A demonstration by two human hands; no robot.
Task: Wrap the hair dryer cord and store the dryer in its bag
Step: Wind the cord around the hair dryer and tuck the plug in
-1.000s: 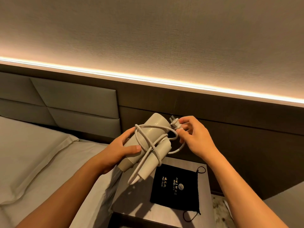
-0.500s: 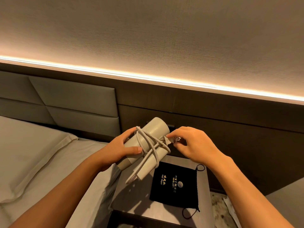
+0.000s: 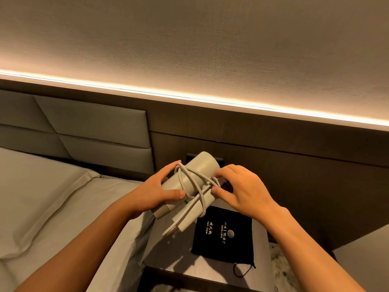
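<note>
A pale grey folded hair dryer (image 3: 196, 175) is held in the air above the nightstand, barrel pointing up and away. Its white cord (image 3: 190, 184) is looped several times around the barrel and the folded handle. My left hand (image 3: 160, 190) grips the dryer body from the left, thumb across its front. My right hand (image 3: 242, 190) presses against the right side, fingertips pinching the cord end where the plug is hidden. The black drawstring bag (image 3: 225, 239) with gold lettering lies flat on the nightstand below the dryer.
The grey nightstand top (image 3: 179, 253) sits between the bed (image 3: 63, 207) with its pillow on the left and a dark wood wall panel (image 3: 294, 175) behind. A padded headboard (image 3: 84, 131) is at the left. The bag's drawstring loop (image 3: 242, 270) trails toward the nightstand's front edge.
My right hand brought the plug end in from the right and pushed it against the dryer. The loose cord loop has been drawn tight around the barrel.
</note>
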